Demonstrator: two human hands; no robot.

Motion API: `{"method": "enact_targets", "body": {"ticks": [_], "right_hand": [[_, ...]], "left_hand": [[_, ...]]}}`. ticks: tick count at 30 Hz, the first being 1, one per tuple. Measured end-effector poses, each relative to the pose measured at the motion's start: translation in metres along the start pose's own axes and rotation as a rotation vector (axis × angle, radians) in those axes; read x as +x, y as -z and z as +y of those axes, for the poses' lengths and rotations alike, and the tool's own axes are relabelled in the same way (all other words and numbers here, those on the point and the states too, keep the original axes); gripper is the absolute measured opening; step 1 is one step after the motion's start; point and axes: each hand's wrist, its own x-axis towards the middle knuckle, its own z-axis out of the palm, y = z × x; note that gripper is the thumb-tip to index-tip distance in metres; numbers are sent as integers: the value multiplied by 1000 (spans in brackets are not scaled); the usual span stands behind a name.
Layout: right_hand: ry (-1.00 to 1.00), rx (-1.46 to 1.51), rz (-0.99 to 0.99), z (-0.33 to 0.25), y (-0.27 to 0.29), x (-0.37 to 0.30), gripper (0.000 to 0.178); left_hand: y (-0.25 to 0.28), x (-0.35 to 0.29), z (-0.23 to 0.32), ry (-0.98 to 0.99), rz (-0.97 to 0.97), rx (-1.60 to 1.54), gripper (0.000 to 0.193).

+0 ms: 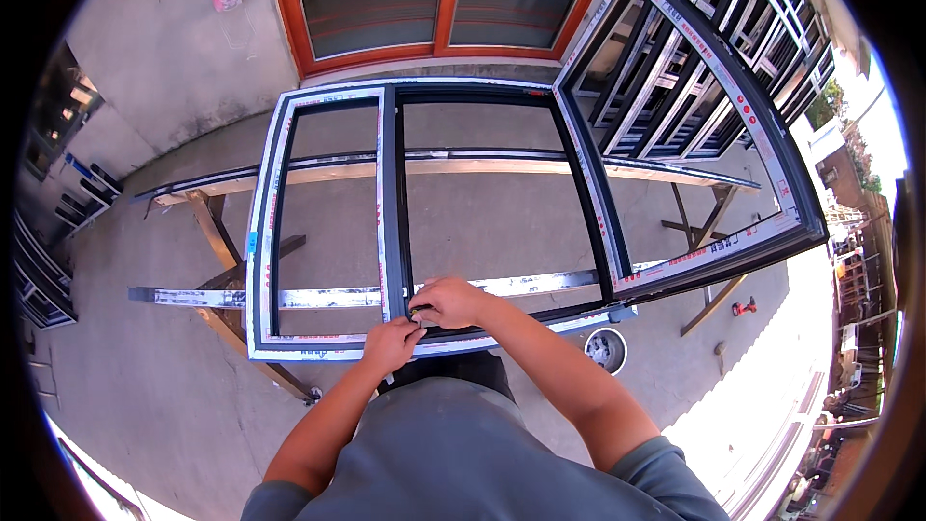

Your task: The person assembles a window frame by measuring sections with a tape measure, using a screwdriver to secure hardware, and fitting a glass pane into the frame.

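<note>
Both hands meet at the near rail of the window frame (405,232) lying flat across the trestles (217,232) — left hand (391,344) curled against it, right hand (451,301) pinching something small and dark — the frame looks stiff, heavy, best gripped by its rails.
</note>
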Motion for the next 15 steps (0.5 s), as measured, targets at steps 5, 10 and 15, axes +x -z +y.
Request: {"method": "enact_targets", "body": {"ticks": [5,10,15], "right_hand": [[5,-1,107,1,-8,-6,23],[6,95,274,-15,17,1,20],[-123,210,257,-26,43,5,22]], "left_hand": [[-4,0,2,-8,35,26,26],[6,10,13,185,76,-268,21],[24,20,26,192,125,-269,22]]}}
